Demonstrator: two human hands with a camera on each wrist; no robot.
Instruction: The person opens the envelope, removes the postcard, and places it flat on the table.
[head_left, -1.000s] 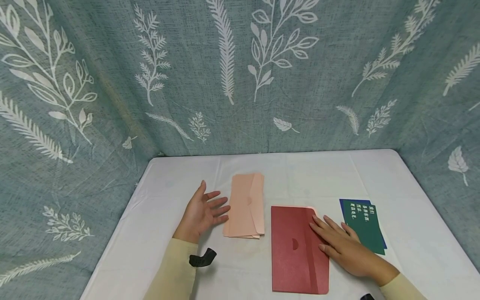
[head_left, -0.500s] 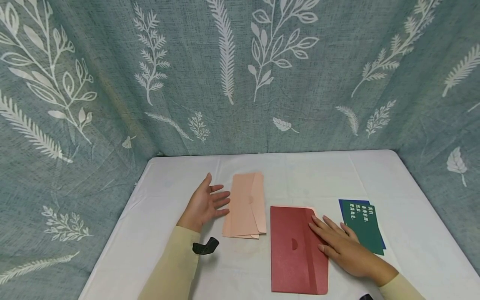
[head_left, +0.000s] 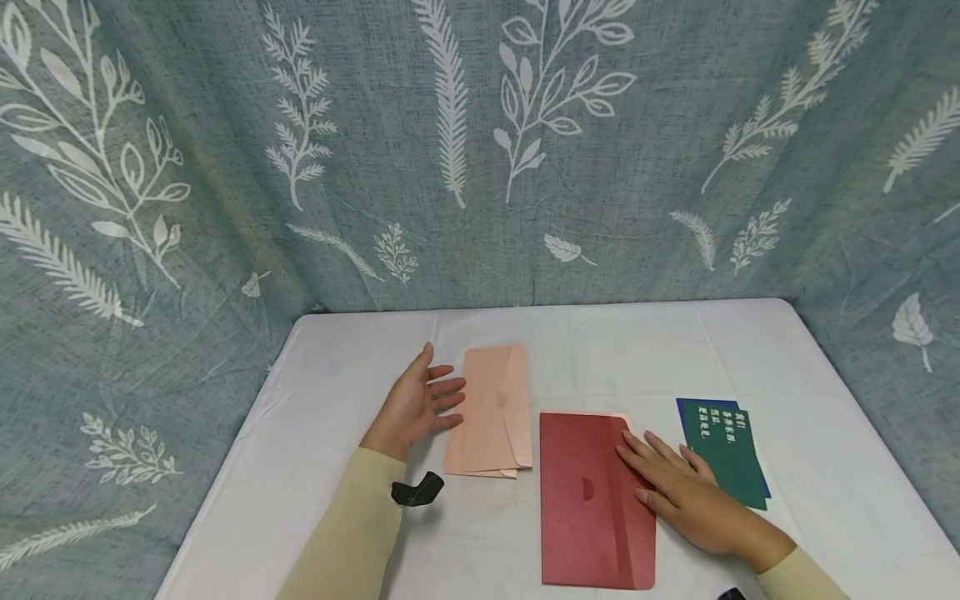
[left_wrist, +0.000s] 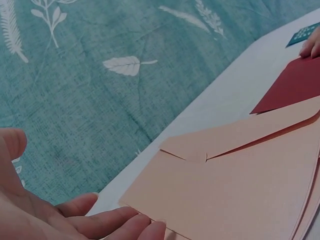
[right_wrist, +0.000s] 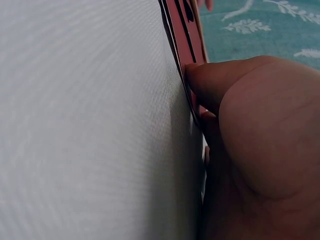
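Observation:
Two or more peach envelopes [head_left: 483, 408] lie stacked and slightly offset in the middle of the table, flap side up. Along their left edge my left hand [head_left: 420, 407] is held palm facing right, fingers extended; its fingertips [left_wrist: 159, 227] meet the edge in the left wrist view. Nearer me lies a red envelope [head_left: 585, 533] with a closed flap and a half-round tab. My right hand [head_left: 686, 500] rests on its right side, fingers spread over the flap strip. A pale pink edge [head_left: 622, 415] peeks out behind the red envelope's top.
A green card [head_left: 723, 458] with white writing lies over a blue card [head_left: 712, 403], right of the red envelope. White cloth covers the table [head_left: 600, 350]. A patterned teal curtain [head_left: 360, 150] hangs around the back and sides.
My left hand has moved slightly away from me and to the right, along the peach envelopes. The upper peach envelope has shifted a little. My right hand stays still on the red envelope.

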